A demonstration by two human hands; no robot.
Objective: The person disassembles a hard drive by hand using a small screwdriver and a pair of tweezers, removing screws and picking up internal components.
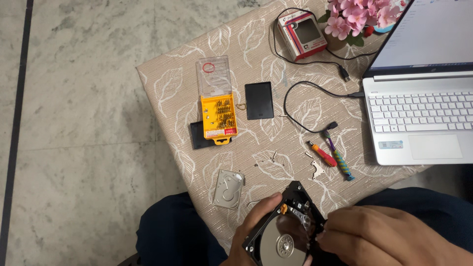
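Both hands work low over the person's lap at the table's near edge: the left hand [256, 224] is wrapped around an opened hard drive [283, 231], thumb over its top corner, and the right hand [374, 236] has its fingertips pinched together at the arm mechanism beside the shiny platter [276, 244]. The drive's metal lid [228, 189] already lies off on the tablecloth [167, 79], with loose screws [268, 158] and small brackets [318, 170] scattered nearby, so opening looks done and stripping the insides seems underway. Two screwdrivers [331, 155] rest untouched beside the laptop [419, 118]; the yellow bit case [219, 118] sits open.
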